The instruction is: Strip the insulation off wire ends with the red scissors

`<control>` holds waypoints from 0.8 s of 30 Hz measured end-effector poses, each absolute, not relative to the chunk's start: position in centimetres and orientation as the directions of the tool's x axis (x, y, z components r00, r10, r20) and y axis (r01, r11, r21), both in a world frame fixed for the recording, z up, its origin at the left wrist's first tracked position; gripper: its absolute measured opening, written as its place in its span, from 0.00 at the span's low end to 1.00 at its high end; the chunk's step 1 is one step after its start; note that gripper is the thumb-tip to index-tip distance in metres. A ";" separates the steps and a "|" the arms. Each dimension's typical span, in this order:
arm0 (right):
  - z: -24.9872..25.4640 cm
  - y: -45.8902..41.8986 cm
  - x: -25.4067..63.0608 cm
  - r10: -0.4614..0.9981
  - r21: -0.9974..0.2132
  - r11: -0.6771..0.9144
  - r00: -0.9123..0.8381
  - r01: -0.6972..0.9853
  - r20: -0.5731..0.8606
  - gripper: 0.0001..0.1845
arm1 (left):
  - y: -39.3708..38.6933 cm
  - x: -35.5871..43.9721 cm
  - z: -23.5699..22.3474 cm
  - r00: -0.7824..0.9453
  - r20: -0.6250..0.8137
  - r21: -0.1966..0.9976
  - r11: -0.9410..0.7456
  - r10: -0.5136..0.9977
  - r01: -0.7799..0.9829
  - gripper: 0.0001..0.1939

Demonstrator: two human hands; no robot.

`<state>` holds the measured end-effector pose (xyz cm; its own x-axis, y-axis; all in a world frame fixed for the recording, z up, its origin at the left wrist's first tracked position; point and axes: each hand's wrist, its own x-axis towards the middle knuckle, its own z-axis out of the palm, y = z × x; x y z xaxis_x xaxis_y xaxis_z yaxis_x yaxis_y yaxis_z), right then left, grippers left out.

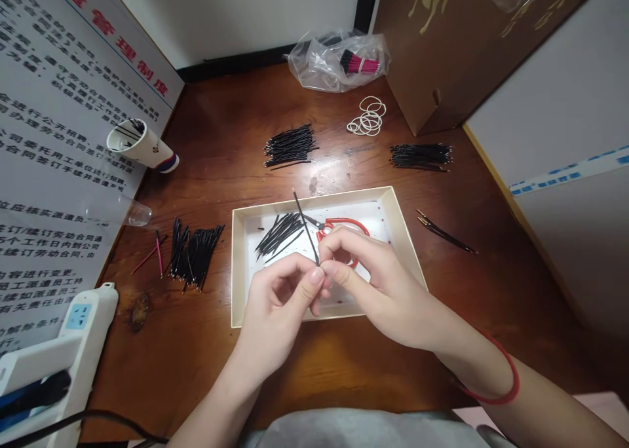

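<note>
The left hand point(278, 310) and right hand point(388, 291) met above a cream tray point(396, 238), together pinching a thin black wire point(305, 226) that stood up from the grip. Its lower end was hidden, so what was on that tip was hard to make out. Inside the tray lay a loose bunch of black wires point(279, 234) beside red-handled scissors point(344, 224). On the wooden bench point(221, 107), a larger bundle point(194, 255) sat left of the tray, and two more point(289, 145) point(420, 156) lay beyond it. A few gold-tipped wires point(445, 233) lay to its right. Only a pink-banded bundle point(361, 65), inside a plastic bag point(314, 61), looked bound, near loose rubber bands point(367, 117).
</note>
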<state>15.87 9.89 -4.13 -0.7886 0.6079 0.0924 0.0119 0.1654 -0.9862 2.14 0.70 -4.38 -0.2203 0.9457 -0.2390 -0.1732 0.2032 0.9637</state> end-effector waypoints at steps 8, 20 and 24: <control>-4.6 8.3 15.2 0.711 -0.983 0.164 -0.682 -0.078 0.173 0.08 | 0.3 3.2 -5.1 -0.334 -0.042 0.996 0.011 0.942 -0.093 0.15; -5.2 6.6 14.5 0.762 -0.904 0.393 -0.491 -0.170 0.423 0.07 | -0.3 4.2 -5.5 -0.371 0.073 0.985 -0.126 0.926 -0.122 0.15; -5.1 7.4 15.2 0.743 -0.920 0.368 -0.552 -0.137 0.379 0.06 | -0.1 3.0 -5.3 -0.312 0.020 0.987 -0.069 0.950 -0.146 0.15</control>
<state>15.18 7.36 -5.07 -0.5519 0.7427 0.3792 -0.1369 0.3678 -0.9198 2.95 -0.07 -5.31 -0.3116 0.9500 0.0202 -0.1463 -0.0690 0.9868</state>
